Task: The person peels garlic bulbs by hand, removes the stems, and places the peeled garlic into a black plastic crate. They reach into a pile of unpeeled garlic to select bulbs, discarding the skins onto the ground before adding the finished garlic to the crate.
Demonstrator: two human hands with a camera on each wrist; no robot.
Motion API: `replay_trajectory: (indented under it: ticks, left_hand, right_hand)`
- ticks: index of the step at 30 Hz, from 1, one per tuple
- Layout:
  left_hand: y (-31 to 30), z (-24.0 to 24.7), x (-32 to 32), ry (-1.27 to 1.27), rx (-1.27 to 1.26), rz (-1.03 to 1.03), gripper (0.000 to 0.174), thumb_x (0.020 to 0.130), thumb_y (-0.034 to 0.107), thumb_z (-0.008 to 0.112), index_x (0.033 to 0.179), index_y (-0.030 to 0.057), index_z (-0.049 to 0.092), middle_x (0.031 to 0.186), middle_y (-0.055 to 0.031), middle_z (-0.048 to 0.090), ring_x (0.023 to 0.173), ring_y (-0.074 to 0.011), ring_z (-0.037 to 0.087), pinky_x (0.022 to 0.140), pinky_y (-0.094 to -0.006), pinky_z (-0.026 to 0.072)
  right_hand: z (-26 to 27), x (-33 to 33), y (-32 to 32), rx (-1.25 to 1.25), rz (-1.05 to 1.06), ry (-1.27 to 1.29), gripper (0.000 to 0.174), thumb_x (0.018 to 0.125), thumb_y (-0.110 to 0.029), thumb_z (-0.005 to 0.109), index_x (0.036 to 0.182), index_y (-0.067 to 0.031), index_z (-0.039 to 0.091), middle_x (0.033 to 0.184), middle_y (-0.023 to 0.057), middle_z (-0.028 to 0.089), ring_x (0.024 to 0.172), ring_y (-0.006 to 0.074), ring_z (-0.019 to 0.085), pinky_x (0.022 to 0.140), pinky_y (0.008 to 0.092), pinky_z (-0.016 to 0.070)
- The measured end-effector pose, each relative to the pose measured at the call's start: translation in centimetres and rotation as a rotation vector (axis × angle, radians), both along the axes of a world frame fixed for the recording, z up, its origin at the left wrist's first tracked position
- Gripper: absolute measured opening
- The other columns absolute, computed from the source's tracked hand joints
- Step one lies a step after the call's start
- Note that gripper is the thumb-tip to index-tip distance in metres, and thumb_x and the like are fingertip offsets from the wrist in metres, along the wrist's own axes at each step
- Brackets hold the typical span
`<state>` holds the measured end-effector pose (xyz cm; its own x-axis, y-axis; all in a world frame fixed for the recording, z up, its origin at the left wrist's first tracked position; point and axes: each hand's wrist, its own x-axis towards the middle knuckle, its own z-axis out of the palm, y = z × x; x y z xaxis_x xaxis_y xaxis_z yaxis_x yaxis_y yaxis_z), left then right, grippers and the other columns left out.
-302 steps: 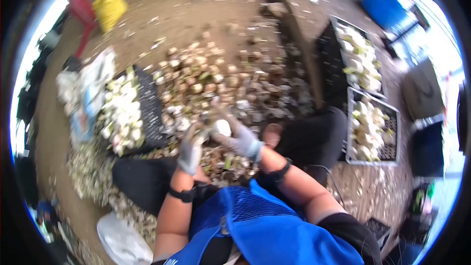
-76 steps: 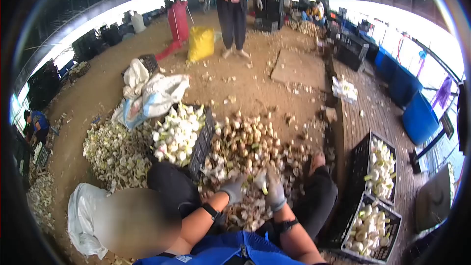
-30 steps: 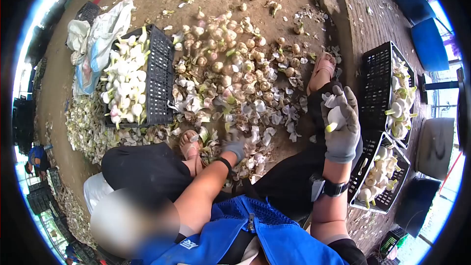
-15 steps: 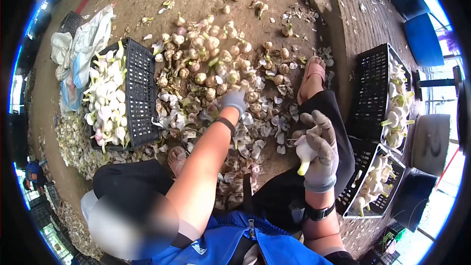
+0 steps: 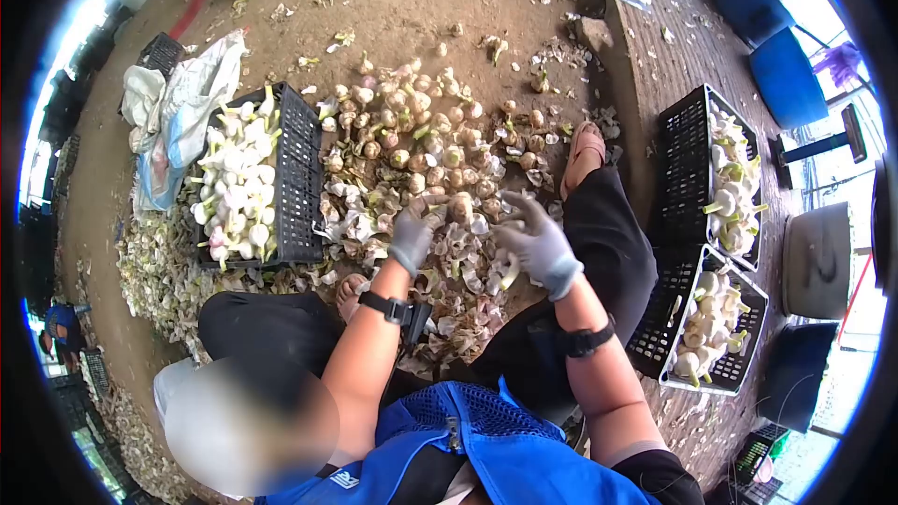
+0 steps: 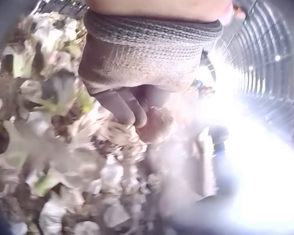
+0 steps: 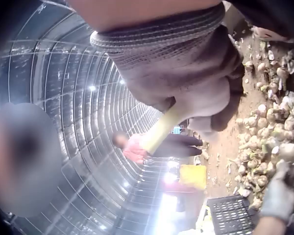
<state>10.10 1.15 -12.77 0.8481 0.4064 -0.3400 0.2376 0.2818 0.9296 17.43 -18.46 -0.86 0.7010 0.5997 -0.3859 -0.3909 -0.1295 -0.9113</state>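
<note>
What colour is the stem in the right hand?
The stem is pale yellow-green, clearest in the right wrist view.

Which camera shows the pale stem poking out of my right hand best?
The right wrist view: the pale stem shows large, sticking out from the right hand. The head view shows it much smaller; the left wrist view doesn't show it.

On the dirt floor [image 5: 374,14], ahead in the middle: a heap of garlic bulbs [image 5: 430,122], with loose garlic skins [image 5: 468,295] along its near side. Left of the heap: a slatted crate [image 5: 301,182] with garlic heads [image 5: 241,182] in it; by its far left corner, a plastic sack [image 5: 187,117]; at its near left corner, a skin pile [image 5: 154,271]. To the right: a plank platform [image 5: 659,51]; near its left edge, a far crate [image 5: 685,164] and a near crate [image 5: 659,304], garlic in both.
</note>
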Motion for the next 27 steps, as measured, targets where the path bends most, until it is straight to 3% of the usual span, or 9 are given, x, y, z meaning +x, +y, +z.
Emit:
replay_trajectory:
  ticks: [2,5,7,9,11,14,19,21,27]
  left_hand:
    - [-0.1,5.4,-1.2,-0.124,0.052,-0.124,0.017,0.087,0.003,0.06,0.104,0.003,0.064,0.101,-0.0042,0.065,0.094,-0.0114,0.06,0.086,-0.0261,0.0484]
    - [-0.6,10.6,-3.4,-0.207,0.174,-0.197,0.017,0.086,-0.001,0.06,0.102,0.0035,0.064,0.1,-0.0038,0.065,0.091,-0.0096,0.059,0.082,-0.024,0.0482]
    - [-1.1,12.1,-4.5,-0.362,-0.247,0.008,0.023,0.089,0.006,0.06,0.111,0.0015,0.06,0.107,-0.0062,0.064,0.096,-0.0113,0.059,0.087,-0.0271,0.0479]
    - [-1.4,13.1,-5.8,-0.439,-0.458,-0.011,0.041,0.094,0.024,0.055,0.127,0.0012,0.05,0.121,-0.0084,0.058,0.107,-0.0143,0.056,0.094,-0.0297,0.0438]
    - [-2.3,13.5,-6.5,-0.448,-0.357,0.077,0.031,0.092,0.024,0.058,0.116,0.0051,0.057,0.108,-0.003,0.062,0.098,-0.0136,0.058,0.091,-0.0294,0.0454]
    - [-2.5,12.4,-7.6,-0.495,-0.26,0.11,0.028,0.091,0.015,0.06,0.117,0.0044,0.057,0.109,-0.0044,0.063,0.102,-0.0132,0.058,0.093,-0.0279,0.0444]
    - [-2.2,13.3,-8.9,-0.445,-0.203,0.062,0.037,0.091,0.009,0.057,0.127,0.0017,0.051,0.12,-0.0071,0.06,0.109,-0.0133,0.055,0.094,-0.0276,0.0443]
    - [-2.3,13.3,-9.0,-0.447,0.29,0.096,0.044,0.092,0.005,0.054,0.135,0.0013,0.043,0.128,-0.008,0.055,0.111,-0.0133,0.054,0.095,-0.0273,0.0432]
    - [-3.1,13.7,-9.4,-0.407,0.393,0.124,0.043,0.091,-0.003,0.048,0.133,0.0005,0.046,0.131,-0.0093,0.053,0.113,-0.0134,0.053,0.097,-0.0249,0.0399]
  right_hand:
    - [-0.7,-1.6,1.0,-0.017,0.096,-0.125,0.065,0.085,-0.015,0.068,0.138,-0.0016,0.032,0.088,0.0054,0.062,0.066,0.0078,0.055,0.057,0.022,0.0469]
    - [-1.5,-3.8,2.6,0.35,0.044,-0.116,0.066,0.082,-0.008,0.071,0.136,-0.0019,0.034,0.107,0.0061,0.058,0.078,0.0067,0.056,0.064,0.0229,0.0487]
    - [-0.6,-5.0,3.1,0.424,0.017,-0.095,0.067,0.078,-0.003,0.073,0.134,-0.0008,0.037,0.115,0.0055,0.055,0.09,0.0076,0.055,0.074,0.0237,0.0488]
    - [-1.2,-6.5,4.1,0.391,-0.12,-0.436,0.068,0.07,0.0,0.075,0.13,-0.0013,0.042,0.115,0.0083,0.057,0.099,0.0164,0.058,0.087,0.0277,0.0464]
    - [-0.9,-6.4,3.8,0.037,-0.147,-1.199,0.068,0.061,0.0,0.073,0.123,-0.0062,0.049,0.113,0.0132,0.057,0.097,0.0276,0.061,0.082,0.0327,0.0509]
    - [0.1,-8.0,4.2,0.015,-0.173,-1.372,0.065,0.054,-0.002,0.07,0.116,-0.0109,0.053,0.111,0.0157,0.057,0.094,0.0344,0.061,0.074,0.0376,0.0539]
    - [0.4,-8.6,4.1,0.059,-0.153,-1.438,0.06,0.056,-0.002,0.071,0.112,-0.013,0.055,0.112,0.0139,0.057,0.09,0.0329,0.063,0.068,0.0376,0.0548]
    - [0.4,-8.7,4.0,0.059,-0.136,-1.442,0.06,0.056,-0.002,0.071,0.112,-0.0131,0.055,0.111,0.0137,0.057,0.09,0.0329,0.063,0.069,0.0374,0.0547]
    - [-0.2,-8.6,3.9,0.042,-0.137,-1.398,0.058,0.06,-0.003,0.074,0.114,-0.0105,0.054,0.11,0.0128,0.058,0.089,0.0304,0.063,0.071,0.0345,0.0542]
